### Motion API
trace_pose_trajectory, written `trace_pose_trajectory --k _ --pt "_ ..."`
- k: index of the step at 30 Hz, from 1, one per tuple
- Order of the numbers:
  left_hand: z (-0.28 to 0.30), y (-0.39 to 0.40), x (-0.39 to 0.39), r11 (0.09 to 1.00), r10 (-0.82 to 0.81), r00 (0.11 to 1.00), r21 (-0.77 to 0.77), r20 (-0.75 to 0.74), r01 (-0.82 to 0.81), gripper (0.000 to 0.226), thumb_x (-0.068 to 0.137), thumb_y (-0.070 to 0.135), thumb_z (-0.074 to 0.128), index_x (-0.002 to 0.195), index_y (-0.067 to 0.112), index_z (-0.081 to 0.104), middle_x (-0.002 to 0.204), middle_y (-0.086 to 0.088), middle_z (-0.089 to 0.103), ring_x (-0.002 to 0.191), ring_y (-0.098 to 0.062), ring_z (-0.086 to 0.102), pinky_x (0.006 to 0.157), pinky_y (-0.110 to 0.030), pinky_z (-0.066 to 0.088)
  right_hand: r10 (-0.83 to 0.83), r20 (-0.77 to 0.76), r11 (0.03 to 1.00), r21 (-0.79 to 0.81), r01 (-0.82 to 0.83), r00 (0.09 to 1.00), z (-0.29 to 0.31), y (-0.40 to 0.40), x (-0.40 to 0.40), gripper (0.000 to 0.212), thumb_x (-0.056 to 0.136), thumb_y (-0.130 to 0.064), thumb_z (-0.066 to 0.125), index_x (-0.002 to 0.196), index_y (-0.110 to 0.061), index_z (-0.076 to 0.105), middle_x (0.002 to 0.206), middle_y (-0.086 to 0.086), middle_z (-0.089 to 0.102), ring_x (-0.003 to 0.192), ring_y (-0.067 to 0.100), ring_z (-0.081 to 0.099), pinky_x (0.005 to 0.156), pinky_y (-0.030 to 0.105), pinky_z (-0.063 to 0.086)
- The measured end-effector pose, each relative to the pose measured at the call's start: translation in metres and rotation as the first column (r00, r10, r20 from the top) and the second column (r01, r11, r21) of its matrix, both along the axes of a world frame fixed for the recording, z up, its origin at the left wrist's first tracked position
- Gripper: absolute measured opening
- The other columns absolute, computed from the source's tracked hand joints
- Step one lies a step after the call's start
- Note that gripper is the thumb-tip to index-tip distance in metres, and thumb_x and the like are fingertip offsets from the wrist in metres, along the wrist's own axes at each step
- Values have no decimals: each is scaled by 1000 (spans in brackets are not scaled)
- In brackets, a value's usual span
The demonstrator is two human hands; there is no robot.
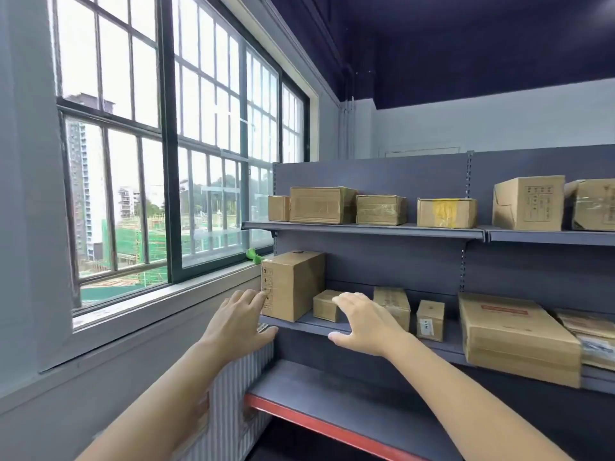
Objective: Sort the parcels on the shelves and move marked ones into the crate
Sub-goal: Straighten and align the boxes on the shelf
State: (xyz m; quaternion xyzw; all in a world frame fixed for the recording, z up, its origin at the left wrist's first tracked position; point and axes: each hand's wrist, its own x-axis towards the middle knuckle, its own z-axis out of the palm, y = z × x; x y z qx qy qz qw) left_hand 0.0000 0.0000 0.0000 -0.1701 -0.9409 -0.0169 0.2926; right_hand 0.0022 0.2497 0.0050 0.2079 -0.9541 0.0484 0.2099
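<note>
- While no crate shows in our view, we are at the sorting step, both arms reaching to the middle shelf (432, 344) at the left end of the shelving, beside the window (166, 144).
- We count parcels on two levels: a far upper row, one with yellow tape (446, 212), and a nearer row running right to a large flat box (512, 337).
- Our tall box (293, 286) stands upright at the shelf's left end; printed symbols run down its near-left face.
- Our left hand (238, 322) lies spread, fingertips at that printed face, gripping nothing.
- Our right hand (364, 322) hovers loosely spread over the small box (326, 306) just right of the tall one; contact is probably not yet made, though the hand hides it.
- Next, we judge, both palms must close on the tall box's sides so its marks can be read.
</note>
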Motion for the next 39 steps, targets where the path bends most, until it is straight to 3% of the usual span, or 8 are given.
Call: trace_pose_trajectory --k 9,16,22,27,39 --pt "40 18 -94 997 9 998 82 -64 -3 65 81 50 54 132 12 41 131 -5 49 118 -23 42 97 -35 36 16 -16 997 -71 -17 1000 32 20 -113 71 83 -47 55 142 -16 31 148 -2 35 136 15 27 107 31 29" --pt "23 6 -144 989 54 998 141 -19 -51 69 82 48 55 138 11 37 136 -6 47 125 -23 39 102 -35 35 68 23 992 -112 -65 997 21 5 -181 70 84 -47 55 142 -17 31 148 0 34 136 16 29 106 32 31" --pt "31 -30 -192 985 87 996 150 -29 -82 65 83 46 57 133 8 41 129 -9 51 118 -24 43 97 -34 36 104 -17 987 -118 -105 994 23 -29 -235 70 82 -47 58 141 -16 33 147 1 37 135 17 31 106 32 31" --pt "31 -75 -240 985 70 996 162 -48 -61 67 83 46 57 136 9 39 131 -8 50 123 -24 41 102 -35 33 119 -70 983 -130 -128 990 35 -75 -288 69 82 -46 58 139 -15 35 145 2 39 134 17 32 106 31 30" --pt "42 -184 -372 979 26 998 203 -64 -12 60 84 42 59 131 7 44 128 -10 52 120 -26 43 98 -32 33 21 -86 987 -158 -34 996 46 -163 -399 66 83 -44 56 140 -19 34 147 0 36 135 17 29 107 35 30"
